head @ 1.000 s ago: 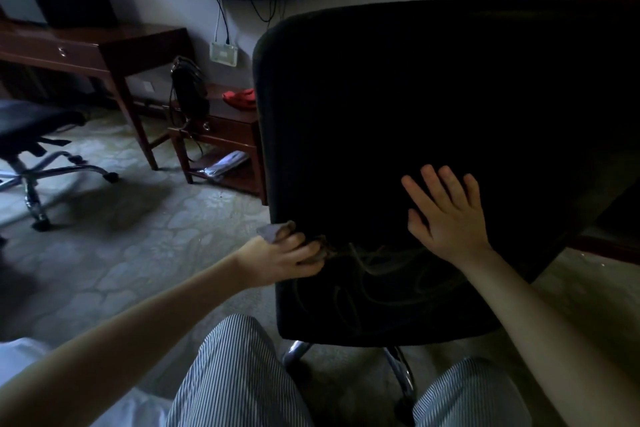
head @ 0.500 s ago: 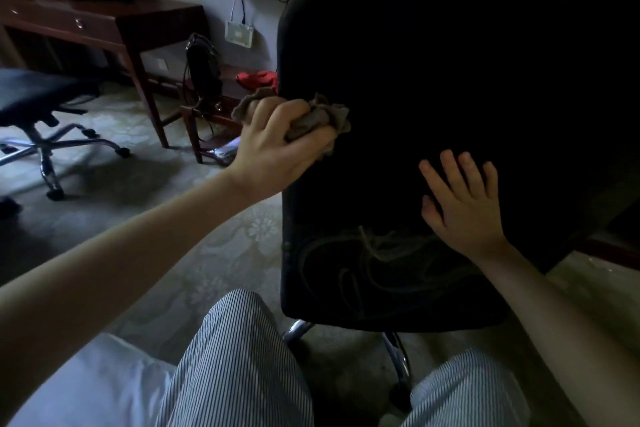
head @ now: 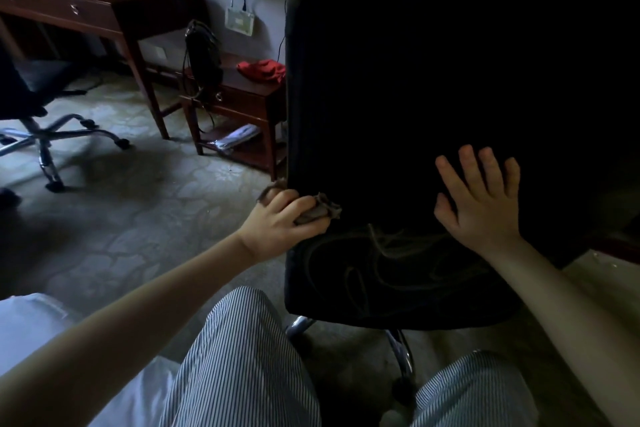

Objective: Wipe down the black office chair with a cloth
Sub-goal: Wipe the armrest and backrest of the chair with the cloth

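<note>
The black office chair (head: 433, 80) stands right in front of the person, its backrest facing the camera and filling the upper right of the view. Its top and right edges run out of view. The left edge of the backrest is clear to see, with open patterned floor (head: 138, 211) beside it. Its bottom edge hangs over a chrome base (head: 401, 347), which stands between the person's striped trouser legs (head: 242, 357). Pale swirled smears (head: 381, 260) mark the lowest part of the backrest.

Across the open floor to the left stands a second office chair (head: 31, 87) on a chrome star base, partly under a wooden counter (head: 86, 10) against the wall. A lower counter (head: 249, 104) stands just behind the backrest's left edge and carries a red cloth item (head: 263, 70) and a black bag (head: 202, 59) with cords. A white wall box (head: 239, 21) with cables hangs above it.

The left grip (head: 280, 218), a bare hand, has its fingers curled round a bunched grey cloth (head: 317, 210) and holds it against the backrest's left edge, low down, just above the smears. The right grip (head: 481, 204) lies flat on the backrest with straight, spread fingers, holding nothing, to the right of the cloth and apart from it.
</note>
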### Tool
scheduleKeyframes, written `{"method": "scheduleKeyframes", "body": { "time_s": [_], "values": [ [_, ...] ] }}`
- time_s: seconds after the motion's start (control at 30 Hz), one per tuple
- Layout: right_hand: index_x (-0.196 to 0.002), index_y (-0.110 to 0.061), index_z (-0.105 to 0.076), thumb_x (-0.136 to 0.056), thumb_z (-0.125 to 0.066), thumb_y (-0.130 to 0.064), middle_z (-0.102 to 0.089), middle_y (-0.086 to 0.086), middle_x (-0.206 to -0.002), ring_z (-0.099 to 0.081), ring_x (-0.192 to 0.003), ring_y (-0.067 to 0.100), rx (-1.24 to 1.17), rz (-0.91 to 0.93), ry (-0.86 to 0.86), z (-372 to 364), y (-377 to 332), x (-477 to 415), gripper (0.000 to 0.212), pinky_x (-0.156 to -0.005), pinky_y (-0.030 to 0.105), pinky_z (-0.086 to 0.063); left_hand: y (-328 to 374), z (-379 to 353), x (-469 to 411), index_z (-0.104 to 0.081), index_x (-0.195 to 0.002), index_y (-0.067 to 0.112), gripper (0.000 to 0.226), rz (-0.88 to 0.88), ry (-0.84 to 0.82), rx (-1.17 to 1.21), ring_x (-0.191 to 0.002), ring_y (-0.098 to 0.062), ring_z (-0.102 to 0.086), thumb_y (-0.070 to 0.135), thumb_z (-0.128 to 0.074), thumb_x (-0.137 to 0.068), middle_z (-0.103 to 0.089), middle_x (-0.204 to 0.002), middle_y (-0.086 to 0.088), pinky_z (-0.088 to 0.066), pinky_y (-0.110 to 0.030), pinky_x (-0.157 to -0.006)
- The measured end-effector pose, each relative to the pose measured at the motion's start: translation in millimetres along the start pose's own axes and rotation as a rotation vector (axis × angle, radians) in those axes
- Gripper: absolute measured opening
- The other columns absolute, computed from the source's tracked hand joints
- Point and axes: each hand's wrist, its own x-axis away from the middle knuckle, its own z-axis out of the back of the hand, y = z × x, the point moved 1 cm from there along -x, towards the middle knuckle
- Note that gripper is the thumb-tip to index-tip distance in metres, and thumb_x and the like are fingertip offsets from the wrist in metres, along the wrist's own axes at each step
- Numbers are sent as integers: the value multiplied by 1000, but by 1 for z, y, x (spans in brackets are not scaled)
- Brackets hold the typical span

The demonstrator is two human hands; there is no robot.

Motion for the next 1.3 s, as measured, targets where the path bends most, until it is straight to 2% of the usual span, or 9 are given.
{"method": "scheduleKeyframes", "body": {
  "time_s": [0.17,0.3,0.4,0.53,0.83,1.03,1.1,1.17,1.3],
  "values": [
    [-151,-19,-15,-92,-36,-32,2,2,-159,2,-146,19,26,13,45,-5,0,-2,64,-117,40,0,-4,18,-18,-53,-103,32,27,-46,-12,-50,-90,-20,-48,19,-64,-82,-44,-109,-2,-42,-31,-74],
    [-151,-18,-15,-93,-36,-31,0,3,-159,1,-146,20,32,14,48,-4,-2,1,62,-116,41,-2,-29,32,-73,-54,-98,32,20,99,224,-145,-86,-19,-46,23,-65,-84,-45,-102,0,-37,-31,-73],
    [-151,-18,-16,-93,-36,-30,-1,4,-159,0,-146,21,45,11,44,-4,-3,1,62,-116,42,-2,-29,29,-86,-55,-94,33,24,108,282,-172,-84,-18,-46,25,-71,-78,-46,-99,2,-36,-29,-71],
    [-151,-19,-15,-93,-34,-31,0,3,-159,1,-146,20,55,9,52,-7,-5,-1,63,-117,41,-1,-16,15,-55,-57,-97,33,24,47,231,-114,-82,-19,-46,26,-70,-78,-48,-99,0,-38,-30,-71],
    [-151,-20,-16,-91,-35,-32,-1,3,-159,0,-146,19,75,9,44,-9,-18,-12,64,-118,40,-1,12,-16,16,-55,-97,33,24,155,65,-62,-85,-22,-47,25,-67,-78,-48,-103,-2,-40,-33,-72],
    [-151,-19,-13,-93,-32,-31,1,4,-159,1,-146,21,103,16,-4,-11,-35,-25,62,-117,41,-2,-13,-10,32,-53,-104,30,15,111,-127,44,-91,-22,-47,23,-45,-93,-46,-110,-3,-38,-32,-79],
    [-151,-19,-13,-93,-33,-31,3,5,-159,3,-146,21,96,8,-30,-11,-43,-30,62,-117,41,-1,-18,-5,35,-52,-105,27,19,216,-132,80,-91,-23,-46,30,-34,-99,-44,-110,-5,-37,-33,-79],
    [-150,-19,-13,-93,-34,-30,4,4,-159,4,-146,20,95,-2,-44,-10,-52,-36,62,-117,40,-1,-19,-4,44,-51,-104,23,17,482,-81,148,-93,-24,-42,31,-38,-97,-41,-109,-5,-36,-33,-80],
    [-148,-21,-20,-92,-36,-30,7,4,-158,7,-145,21,95,8,-100,-12,-67,-47,59,-117,41,3,-19,-19,48,-51,-111,15,23,1419,194,397,-106,-17,-38,19,-47,-90,-36,-112,-2,-38,-41,-98]
  ]
}}
